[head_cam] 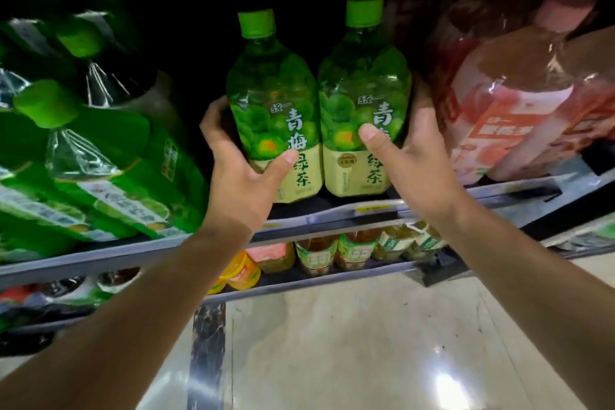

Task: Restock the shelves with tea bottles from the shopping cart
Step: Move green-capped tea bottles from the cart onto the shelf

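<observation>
Hands first: our left hand [239, 173] and right hand [404, 156], each grip curled round one of two plum green tea bottles [274, 130] standing side by side on the shelf [332, 213]. Step, we judge: seating them. Next: release, return to cart.

Fingers of the left hand [239, 173] vanish behind the left plum green tea bottle [273, 116], and those of the right hand [409, 156] slip behind the right plum green tea bottle [362, 103], leaving only thumbs showing. Left of the fingers, dark green bottles [100, 156] smear into blur at the frame edge. To the right, pink-labelled bottles [519, 116] are blurred and cropped, their print unreadable.
</observation>
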`<state>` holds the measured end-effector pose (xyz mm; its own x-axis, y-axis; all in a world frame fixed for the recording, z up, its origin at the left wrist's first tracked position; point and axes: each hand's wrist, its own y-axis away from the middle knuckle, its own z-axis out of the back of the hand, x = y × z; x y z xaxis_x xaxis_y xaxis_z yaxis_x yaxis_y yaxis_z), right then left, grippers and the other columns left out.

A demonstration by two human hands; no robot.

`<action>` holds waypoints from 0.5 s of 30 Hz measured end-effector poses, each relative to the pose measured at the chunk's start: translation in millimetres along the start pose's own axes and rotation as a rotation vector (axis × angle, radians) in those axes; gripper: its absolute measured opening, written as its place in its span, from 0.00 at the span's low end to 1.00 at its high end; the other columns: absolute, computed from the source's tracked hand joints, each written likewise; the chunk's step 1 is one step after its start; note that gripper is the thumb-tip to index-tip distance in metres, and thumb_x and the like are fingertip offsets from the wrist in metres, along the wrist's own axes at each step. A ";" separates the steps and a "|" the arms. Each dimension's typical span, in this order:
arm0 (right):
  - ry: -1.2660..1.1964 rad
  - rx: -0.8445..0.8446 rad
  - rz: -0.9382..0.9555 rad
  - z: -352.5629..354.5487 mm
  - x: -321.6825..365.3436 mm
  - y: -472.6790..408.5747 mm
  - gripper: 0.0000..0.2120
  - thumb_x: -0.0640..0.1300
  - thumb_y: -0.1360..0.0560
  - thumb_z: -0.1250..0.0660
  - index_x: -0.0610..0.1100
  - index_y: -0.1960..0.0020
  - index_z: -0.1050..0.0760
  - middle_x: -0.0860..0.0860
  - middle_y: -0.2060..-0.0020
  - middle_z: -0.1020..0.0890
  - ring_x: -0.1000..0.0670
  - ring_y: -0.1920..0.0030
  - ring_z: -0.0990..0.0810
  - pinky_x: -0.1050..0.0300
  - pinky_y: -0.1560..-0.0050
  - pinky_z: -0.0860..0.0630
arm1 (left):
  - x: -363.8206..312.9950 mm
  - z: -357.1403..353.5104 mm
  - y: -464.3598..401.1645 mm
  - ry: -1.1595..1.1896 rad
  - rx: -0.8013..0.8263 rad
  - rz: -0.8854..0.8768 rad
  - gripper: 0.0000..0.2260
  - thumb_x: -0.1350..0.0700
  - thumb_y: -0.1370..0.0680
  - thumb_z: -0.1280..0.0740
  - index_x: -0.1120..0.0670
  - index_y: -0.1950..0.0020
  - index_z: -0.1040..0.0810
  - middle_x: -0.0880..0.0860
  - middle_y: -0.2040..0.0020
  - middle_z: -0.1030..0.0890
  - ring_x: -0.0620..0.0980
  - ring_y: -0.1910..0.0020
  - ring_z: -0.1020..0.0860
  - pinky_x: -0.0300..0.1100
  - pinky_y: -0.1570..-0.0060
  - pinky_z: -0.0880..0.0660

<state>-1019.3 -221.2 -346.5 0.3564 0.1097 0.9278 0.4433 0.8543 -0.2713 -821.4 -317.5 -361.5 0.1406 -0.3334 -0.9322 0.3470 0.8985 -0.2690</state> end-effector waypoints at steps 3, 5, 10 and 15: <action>0.065 0.050 0.006 10.3 -3.0 7.5 0.31 0.45 0.20 0.30 0.44 0.23 0.41 0.64 0.35 0.25 0.63 0.33 0.27 0.62 0.31 0.30 | -0.7 4.7 8.7 -0.065 0.023 0.022 0.42 0.65 0.27 0.23 0.49 0.26 0.49 0.38 0.35 0.30 0.29 0.36 0.28 0.28 0.34 0.32; 0.078 0.060 0.003 15.2 -8.1 15.9 0.30 0.43 0.21 0.28 0.44 0.25 0.40 0.64 0.36 0.25 0.63 0.34 0.26 0.64 0.34 0.29 | -0.9 6.5 16.9 -0.093 0.057 0.040 0.43 0.66 0.29 0.22 0.50 0.27 0.48 0.37 0.38 0.31 0.25 0.39 0.28 0.25 0.38 0.32; 0.147 0.011 0.013 14.1 -13.6 28.7 0.31 0.44 0.21 0.28 0.43 0.25 0.41 0.67 0.38 0.28 0.69 0.37 0.27 0.72 0.39 0.32 | -3.9 8.7 25.1 -0.123 0.082 0.085 0.42 0.65 0.28 0.22 0.47 0.27 0.48 0.36 0.38 0.29 0.27 0.39 0.26 0.25 0.39 0.31; 0.256 -0.089 -0.012 4.8 -13.3 36.7 0.29 0.53 0.21 0.30 0.40 0.27 0.35 0.71 0.44 0.24 0.67 0.44 0.24 0.71 0.43 0.29 | -9.7 4.0 35.6 -0.124 0.018 0.164 0.41 0.62 0.26 0.23 0.51 0.22 0.45 0.43 0.36 0.23 0.34 0.37 0.24 0.25 0.45 0.26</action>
<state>-1011.7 -188.9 -367.7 0.5422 -0.0419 0.8392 0.5150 0.8057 -0.2926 -806.6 -283.4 -361.0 0.3090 -0.2169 -0.9260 0.3266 0.9386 -0.1109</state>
